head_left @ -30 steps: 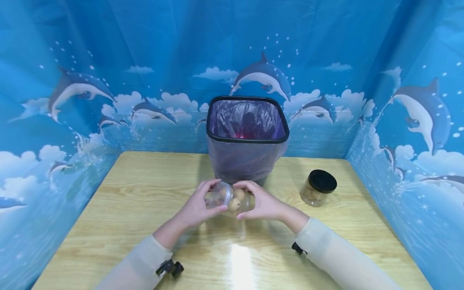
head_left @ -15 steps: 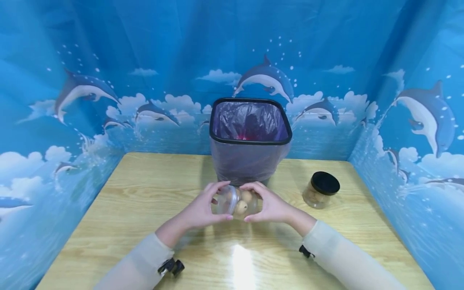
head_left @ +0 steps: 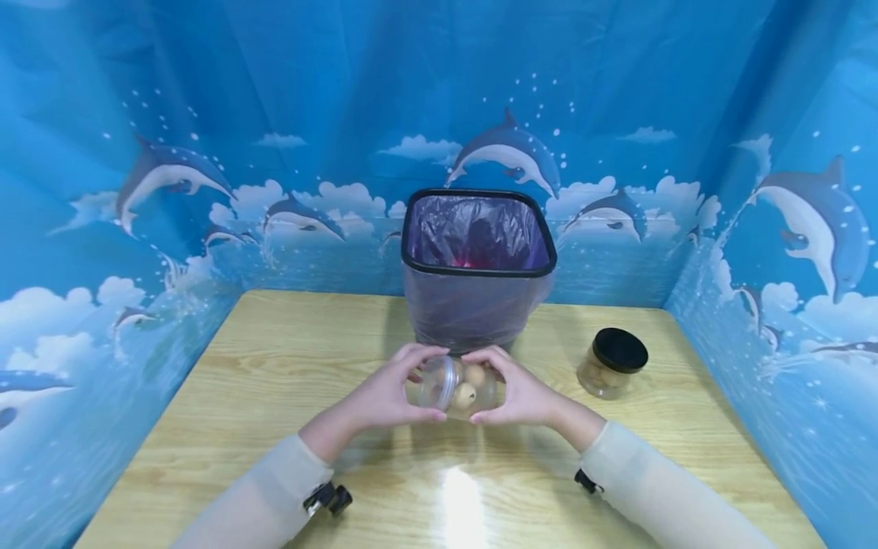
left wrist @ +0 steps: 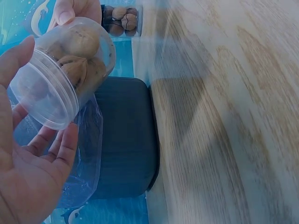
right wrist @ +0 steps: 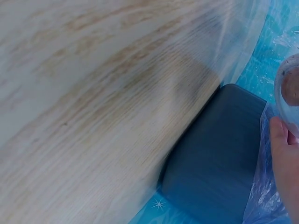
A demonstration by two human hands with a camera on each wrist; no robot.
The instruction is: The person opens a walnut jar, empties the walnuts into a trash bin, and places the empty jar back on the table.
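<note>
Both hands hold a clear plastic jar of walnuts, lying on its side above the table. My left hand has thumb and fingers curved around the clear lid end. At the base end, my right hand grips the jar between thumb and fingers. In the left wrist view the walnuts show through the wall, and the lid end faces the left palm. Only part of the right hand and the jar's base appears in the right wrist view.
Just behind the hands stands a dark bin with a black rim and purple bag liner. A second walnut jar with a black lid stands to the right. Dolphin-print curtains enclose the wooden table at the back and sides.
The head view has shifted slightly. Both hands have moved a little to the right with the jar, and my left fingertips now lie nearer the lid's rim. The black-lidded jar stays put.
</note>
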